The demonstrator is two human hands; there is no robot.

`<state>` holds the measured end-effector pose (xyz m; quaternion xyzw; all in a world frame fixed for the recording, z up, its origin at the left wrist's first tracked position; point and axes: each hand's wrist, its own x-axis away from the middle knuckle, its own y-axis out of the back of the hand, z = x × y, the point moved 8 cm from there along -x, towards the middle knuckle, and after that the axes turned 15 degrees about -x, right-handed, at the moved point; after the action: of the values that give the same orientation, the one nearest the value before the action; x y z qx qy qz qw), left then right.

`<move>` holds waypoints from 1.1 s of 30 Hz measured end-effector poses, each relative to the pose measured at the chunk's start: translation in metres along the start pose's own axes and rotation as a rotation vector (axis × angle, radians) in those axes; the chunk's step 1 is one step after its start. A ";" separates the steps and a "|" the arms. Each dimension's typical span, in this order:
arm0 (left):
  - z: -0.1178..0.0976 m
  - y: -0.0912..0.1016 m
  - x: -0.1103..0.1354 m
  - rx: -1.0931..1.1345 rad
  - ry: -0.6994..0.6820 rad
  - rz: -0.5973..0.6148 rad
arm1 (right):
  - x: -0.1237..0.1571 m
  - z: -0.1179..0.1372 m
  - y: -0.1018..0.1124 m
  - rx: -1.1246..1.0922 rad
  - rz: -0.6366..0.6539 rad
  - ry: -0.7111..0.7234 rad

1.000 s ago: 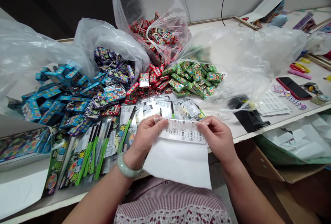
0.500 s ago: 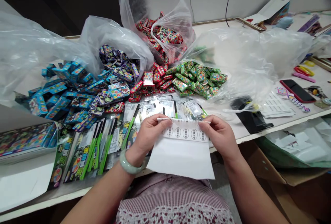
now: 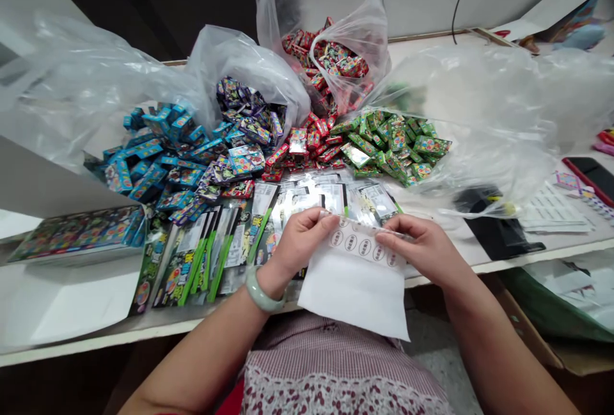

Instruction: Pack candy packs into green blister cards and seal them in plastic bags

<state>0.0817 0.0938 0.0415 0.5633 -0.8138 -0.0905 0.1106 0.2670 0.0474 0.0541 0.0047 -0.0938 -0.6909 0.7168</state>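
Between my two hands is a white sticker sheet [image 3: 355, 290] with a row of round printed labels along its upper part. My left hand [image 3: 302, 239] pinches its upper left corner, thumb on top. At the upper right edge, my right hand [image 3: 422, 245] grips the sheet between thumb and fingers. The sheet's lower part hangs over my lap. Just beyond it lie flat printed plastic packets [image 3: 288, 201], partly hidden by my hands. More packets with green edges [image 3: 206, 268] overlap in a row to the left of my left hand.
Small blue boxes [image 3: 148, 159], purple boxes [image 3: 244, 108], red boxes [image 3: 330, 60] and green boxes [image 3: 398, 140] spill from clear plastic bags [image 3: 484, 108]. An open display box [image 3: 86, 300] stands at left. A black tape dispenser [image 3: 499, 229], printed sheets [image 3: 551, 210] and a phone [image 3: 592, 175] lie at right.
The view has swung left, so everything appears farther right. The sheet has tilted, its right side lower, and its top edge has turned so more of the label row shows. Both hands keep their hold.
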 end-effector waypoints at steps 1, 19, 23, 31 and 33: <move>-0.001 0.000 0.000 -0.009 -0.010 -0.001 | 0.000 -0.001 0.000 -0.011 0.001 -0.009; -0.020 -0.012 0.005 -0.102 -0.166 0.152 | -0.010 0.019 -0.014 0.213 0.210 0.132; -0.018 -0.015 0.004 -0.104 -0.167 0.153 | -0.014 0.017 -0.018 0.259 0.219 0.094; -0.005 -0.016 0.002 -0.096 -0.041 0.201 | -0.012 0.016 -0.022 0.204 0.275 0.081; -0.005 -0.016 0.002 -0.083 -0.034 0.198 | -0.013 0.014 -0.021 0.156 0.273 0.070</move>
<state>0.0972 0.0860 0.0422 0.4736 -0.8627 -0.1225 0.1284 0.2436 0.0609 0.0629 0.0716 -0.1217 -0.5772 0.8043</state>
